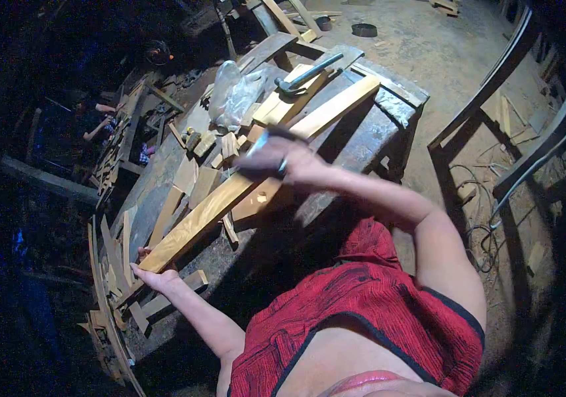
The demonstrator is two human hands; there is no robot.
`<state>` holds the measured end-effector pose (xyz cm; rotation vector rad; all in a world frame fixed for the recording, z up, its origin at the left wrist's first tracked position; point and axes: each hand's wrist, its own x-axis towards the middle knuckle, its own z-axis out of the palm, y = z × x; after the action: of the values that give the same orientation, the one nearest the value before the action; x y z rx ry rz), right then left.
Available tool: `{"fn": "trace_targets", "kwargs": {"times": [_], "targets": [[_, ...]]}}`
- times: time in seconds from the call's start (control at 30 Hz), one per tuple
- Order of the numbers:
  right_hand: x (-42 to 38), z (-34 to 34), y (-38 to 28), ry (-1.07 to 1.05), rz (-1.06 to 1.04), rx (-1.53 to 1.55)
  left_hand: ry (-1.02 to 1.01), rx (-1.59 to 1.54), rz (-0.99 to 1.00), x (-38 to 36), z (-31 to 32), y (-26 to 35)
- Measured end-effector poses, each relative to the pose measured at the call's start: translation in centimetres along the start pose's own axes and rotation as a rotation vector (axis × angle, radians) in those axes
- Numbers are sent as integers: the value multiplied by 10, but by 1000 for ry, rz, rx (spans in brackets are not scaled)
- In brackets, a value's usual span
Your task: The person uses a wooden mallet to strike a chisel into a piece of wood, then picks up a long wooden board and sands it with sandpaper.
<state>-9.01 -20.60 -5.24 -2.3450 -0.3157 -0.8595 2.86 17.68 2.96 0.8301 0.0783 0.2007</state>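
A long pale wooden bar [203, 215] lies slantwise across the workbench [309, 208]. Around its near left end is my left hand [157, 276], fingers wrapped about the wood. My right hand [293, 162] is over the bar's middle, closed on a dark tool [260, 157] that is smeared by motion, so its kind cannot be made out. Beyond it, a claw hammer [306, 76] rests on a wood block [289, 99]. A clear plastic bag [235, 96] sits to the left of the hammer.
Offcuts [200, 142] and thin strips [126, 248] cover the bench's left part. Wooden frames [481, 102] and loose cable [478, 228] stand or lie at the right. Another person's arm [101, 122] shows at the far left. A dark ring [364, 30] is on the floor.
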Motion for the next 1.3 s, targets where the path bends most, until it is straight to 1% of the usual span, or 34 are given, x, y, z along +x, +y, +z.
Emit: {"fn": "trace_targets", "kwargs": {"times": [0.03, 0.07, 0.1, 0.13, 0.2, 0.27, 0.33, 0.4, 0.43, 0.47, 0.53, 0.6, 0.63, 0.67, 0.7, 0.73, 0.77, 0.8, 0.83, 0.87, 0.9, 0.93, 0.97, 1.0, 1.03, 1.07, 1.1, 1.13, 1.17, 1.23, 1.27, 1.3], "targets": [[-5, -55, -12, -59, 275, -41, -29, -11, -4, 1, -2, -1], [-15, -45, 60, 113, 228, 78, -59, -25, -8, 1, -3, -2], [-36, -45, 138, 212, 25, -400, -61, -27, -8, 1, -2, -3], [-49, -59, 191, 66, 398, -322, -37, 1, 14, 0, -1, -4], [-54, -113, 200, 88, 844, -431, -11, 27, 40, -1, -2, -5], [-61, -144, 215, 95, 991, -550, -24, 15, 50, -1, -3, -6], [-67, -155, 230, 178, 1077, -558, -21, 15, 48, -10, 2, -3], [-67, -156, 243, 185, 1171, -509, -16, 23, 45, -16, 5, -1], [-65, -154, 239, 136, 1168, -535, -26, 24, 33, -17, 5, -2], [-61, -150, 227, 136, 1162, -536, -38, 22, 20, -16, 5, -2], [-52, -129, 191, 136, 1103, -546, -53, 14, 53, -9, -3, -9], [-31, -97, 122, 203, 1112, -413, 10, 3, 54, -3, -9, -14], [-29, -72, 97, 360, 676, -294, 12, 3, 52, -2, -10, -16], [-26, -51, 75, 305, 622, -12, 7, 4, 44, -1, -11, -17], [-13, -29, 34, 322, 587, -50, 4, 4, 37, -1, -12, -18], [-3, 4, 9, 209, 476, -220, 10, 4, 36, -2, -11, -18], [7, 26, -16, 165, 194, -20, 30, 0, 42, -5, -8, -18], [19, 19, -82, -22, 240, -76, 49, -2, 48, -8, -7, -18], [26, 45, -102, -32, 65, 36, 39, -4, 44, -11, -7, -17], [25, 60, -128, -47, 5, 39, 42, -1, 47, -12, -8, -16], [26, 87, -137, -61, -162, -2, 17, 24, 58, -12, -10, -16], [24, 72, -155, -18, -294, 6, -6, 46, 68, -13, -11, -15], [23, 71, -151, -53, -311, -21, -13, 1, 23, -12, -12, -13], [22, 71, -142, -90, -328, -47, -4, 0, 25, -12, -12, -12], [20, 74, -118, -23, -273, 35, 9, -25, 5, -13, -9, -12], [31, 20, -125, -298, -85, 39, 21, -50, -14, -13, -8, -12], [23, 26, -84, -78, -78, 52, 8, -43, -11, -11, -10, -13], [12, 23, -32, 39, 36, 8, 11, -47, -11, -12, -9, -13], [4, -11, 0, -2, 199, 32, 26, -71, -26, -14, -6, -13], [-23, -51, 87, 157, 390, 75, 46, -102, -41, -13, -7, -16], [-49, -51, 165, 259, 532, -197, 46, -84, -33, -8, -13, -19], [-47, -77, 154, 213, 821, -281, 46, -64, -22, -5, -17, -20]]}}
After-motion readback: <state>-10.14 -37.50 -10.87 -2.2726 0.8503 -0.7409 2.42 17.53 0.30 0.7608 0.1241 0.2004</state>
